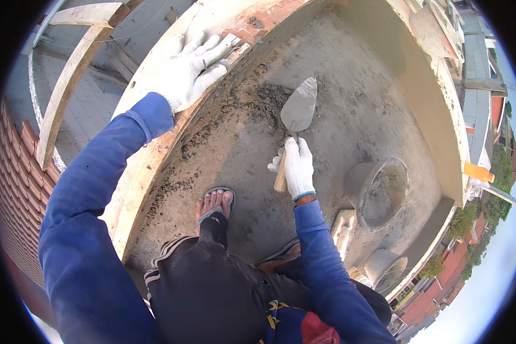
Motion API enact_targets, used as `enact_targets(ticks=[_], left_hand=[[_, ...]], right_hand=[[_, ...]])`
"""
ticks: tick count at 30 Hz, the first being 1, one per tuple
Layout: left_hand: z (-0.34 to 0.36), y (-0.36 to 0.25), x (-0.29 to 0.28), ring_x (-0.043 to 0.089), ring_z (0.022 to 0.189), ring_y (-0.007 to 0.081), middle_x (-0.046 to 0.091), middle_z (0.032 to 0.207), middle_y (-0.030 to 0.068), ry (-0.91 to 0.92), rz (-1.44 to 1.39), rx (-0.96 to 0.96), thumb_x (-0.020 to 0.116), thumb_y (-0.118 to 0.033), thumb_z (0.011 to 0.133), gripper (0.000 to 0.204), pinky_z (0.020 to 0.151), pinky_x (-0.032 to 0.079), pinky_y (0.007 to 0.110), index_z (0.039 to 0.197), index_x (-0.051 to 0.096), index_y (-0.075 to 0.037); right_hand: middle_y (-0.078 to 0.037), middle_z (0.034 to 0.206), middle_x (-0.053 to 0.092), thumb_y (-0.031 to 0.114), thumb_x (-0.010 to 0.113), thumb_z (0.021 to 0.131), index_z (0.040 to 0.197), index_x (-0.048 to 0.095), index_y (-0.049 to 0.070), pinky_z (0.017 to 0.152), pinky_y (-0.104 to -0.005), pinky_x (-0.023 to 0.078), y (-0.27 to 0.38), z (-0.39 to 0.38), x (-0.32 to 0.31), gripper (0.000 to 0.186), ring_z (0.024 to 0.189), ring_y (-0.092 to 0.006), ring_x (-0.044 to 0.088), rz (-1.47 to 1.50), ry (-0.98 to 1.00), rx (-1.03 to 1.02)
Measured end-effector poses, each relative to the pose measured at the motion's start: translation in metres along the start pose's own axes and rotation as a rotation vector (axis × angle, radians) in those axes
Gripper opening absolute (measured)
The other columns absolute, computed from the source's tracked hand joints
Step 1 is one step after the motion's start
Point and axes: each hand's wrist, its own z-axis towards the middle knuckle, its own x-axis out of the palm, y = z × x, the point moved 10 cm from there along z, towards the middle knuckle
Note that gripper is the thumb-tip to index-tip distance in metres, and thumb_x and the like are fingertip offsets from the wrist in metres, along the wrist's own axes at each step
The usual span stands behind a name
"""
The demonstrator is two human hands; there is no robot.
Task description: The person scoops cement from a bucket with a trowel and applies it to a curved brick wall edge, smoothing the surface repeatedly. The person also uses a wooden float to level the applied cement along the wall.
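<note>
My right hand [297, 166], in a white knit glove, grips the wooden handle of a steel trowel [298, 108]. The trowel's blade lies over a patch of wet grey mortar [268, 102] on the concrete floor. My left hand [192, 67], also gloved, rests flat on top of a low curved parapet wall [155, 74], fingers spread, holding nothing. Both sleeves are blue. My feet in sandals [215, 205] stand on the floor below the trowel.
Two grey buckets, one [378, 192] with mortar inside and another [385, 268] lower down, stand at the right. The parapet curves round the slab's far edge. Beyond it lie a tiled roof [23, 189], wooden beams [69, 86] and distant rooftops and trees.
</note>
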Motion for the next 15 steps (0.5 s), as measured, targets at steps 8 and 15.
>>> enact_targets(ticks=[8,15], left_hand=[[0.003,-0.003,0.004,0.034,0.164,0.0416,0.049,0.171,0.0157,-0.029,0.026,0.010,0.058,-0.041,0.112,0.060,0.137,0.013,0.061,0.169,0.048,-0.026],[0.000,-0.003,0.003,0.034,0.165,0.0403,0.047,0.173,0.0143,-0.006,0.046,0.021,0.056,-0.047,0.113,0.062,0.137,0.014,0.060,0.171,0.044,-0.030]], right_hand=[[-0.013,0.092,0.062,0.040,0.053,0.114,0.139,0.049,0.002,0.051,-0.0419,0.062,-0.074,-0.021,-0.087,0.046,0.063,-0.0216,0.065,-0.045,-0.303,0.203],[-0.015,0.083,0.066,0.043,0.054,0.113,0.142,0.052,-0.004,0.052,-0.0416,0.062,-0.038,-0.033,0.024,0.055,0.060,-0.0238,0.069,-0.403,-0.134,0.091]])
